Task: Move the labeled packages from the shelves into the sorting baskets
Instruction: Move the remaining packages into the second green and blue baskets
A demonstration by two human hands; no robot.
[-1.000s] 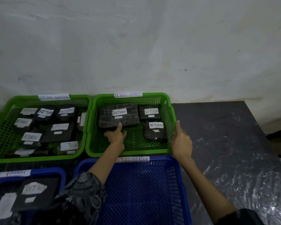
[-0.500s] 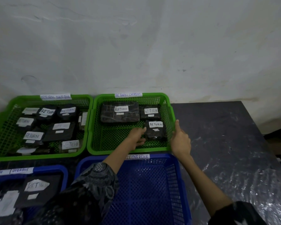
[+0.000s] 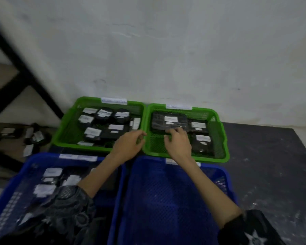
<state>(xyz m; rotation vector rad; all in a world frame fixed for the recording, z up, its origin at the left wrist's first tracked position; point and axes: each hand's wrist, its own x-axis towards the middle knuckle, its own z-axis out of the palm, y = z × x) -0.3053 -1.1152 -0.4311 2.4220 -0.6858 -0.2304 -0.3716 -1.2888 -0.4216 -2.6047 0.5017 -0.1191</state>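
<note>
Left green basket [image 3: 67, 128], perforated plastic, full of black wrapped packages [image 3: 113, 131]. Left hand [image 3: 129, 146] over its right rim, fingers loosely curled, holding nothing. Right hand [image 3: 178, 144] right of it, in second green basket [image 3: 223, 142], fingers touching flat rectangular package [image 3: 168, 121].

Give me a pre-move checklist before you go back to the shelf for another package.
1. Left hand free: ok, it hovers over the seam between the two green baskets, fingers loosely curled, holding nothing.
2. Right hand free: cannot tell, its fingers lie at the near edge of the large package and blur hides any grip.
3. Packages inside the right green basket: ok, three lie within its walls.
4. Room for more there: ok, bare mesh shows at the front left.
5. Labels readable: not ok, motion blur smears the writing.
6. Near right blue basket ready: ok, no package shows in it.
</note>
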